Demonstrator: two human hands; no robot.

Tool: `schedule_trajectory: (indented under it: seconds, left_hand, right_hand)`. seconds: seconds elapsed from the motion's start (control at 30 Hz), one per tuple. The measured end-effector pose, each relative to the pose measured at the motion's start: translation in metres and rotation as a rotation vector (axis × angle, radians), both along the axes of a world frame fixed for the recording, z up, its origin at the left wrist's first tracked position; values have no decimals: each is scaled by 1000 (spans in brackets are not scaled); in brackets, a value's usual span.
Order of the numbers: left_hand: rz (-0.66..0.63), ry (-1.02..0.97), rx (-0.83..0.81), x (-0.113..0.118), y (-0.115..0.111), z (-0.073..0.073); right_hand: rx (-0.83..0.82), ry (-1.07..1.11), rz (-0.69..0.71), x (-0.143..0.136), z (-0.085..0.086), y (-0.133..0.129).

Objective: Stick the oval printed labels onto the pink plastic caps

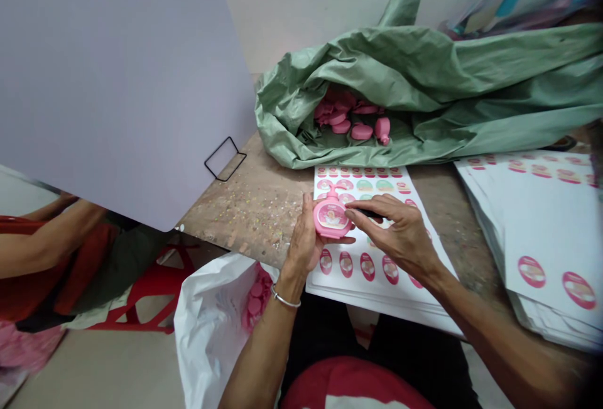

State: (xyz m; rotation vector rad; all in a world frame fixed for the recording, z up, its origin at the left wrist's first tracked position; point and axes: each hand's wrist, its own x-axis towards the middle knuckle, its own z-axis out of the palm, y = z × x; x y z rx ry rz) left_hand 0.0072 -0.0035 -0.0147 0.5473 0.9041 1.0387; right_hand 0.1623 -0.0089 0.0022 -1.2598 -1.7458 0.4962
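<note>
My left hand (pixel 306 239) is closed round a small pink pump-shaped bottle (pixel 333 230), held upright over the sticker sheets. An oval label with a picture sits on the bottle's front. Fingers of my right hand (pixel 400 230) pinch a thin dark tool (pixel 370 213), and the fingertips touch the label's right edge. Beneath both hands lies a stack of white sheets (pixel 346 281) printed with pink oval and green stickers.
A green sack (pixel 424 76) holding pink pieces (pixel 362 131) lies behind the sheets. More sheets (pixel 551 233) stand stacked at right. A white bag (pixel 207 327) with pink pieces hangs below the table edge. A large pale panel (pixel 122 82) and wire stand (pixel 225 159) are left; beyond, a person's arm (pixel 47 242).
</note>
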Motion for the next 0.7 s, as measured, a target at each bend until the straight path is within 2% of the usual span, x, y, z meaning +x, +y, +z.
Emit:
schedule_trajectory:
  seconds: [0.3, 0.5, 0.57, 0.63, 0.7]
  left_hand:
    - [-29, -41, 14, -2, 0, 1]
    - [-54, 13, 140, -6, -7, 6]
    - [-61, 4, 150, -8, -9, 6]
    - [-76, -19, 155, -7, -10, 6]
    - [-101, -28, 163, -4, -10, 6]
  right_hand:
    - [1, -3, -16, -1, 0, 0]
    - [13, -83, -17, 3, -4, 2]
    - [40, -185, -59, 9, -5, 5]
    - [79, -257, -161, 12, -4, 8]
    - [85, -210, -213, 8, -4, 9]
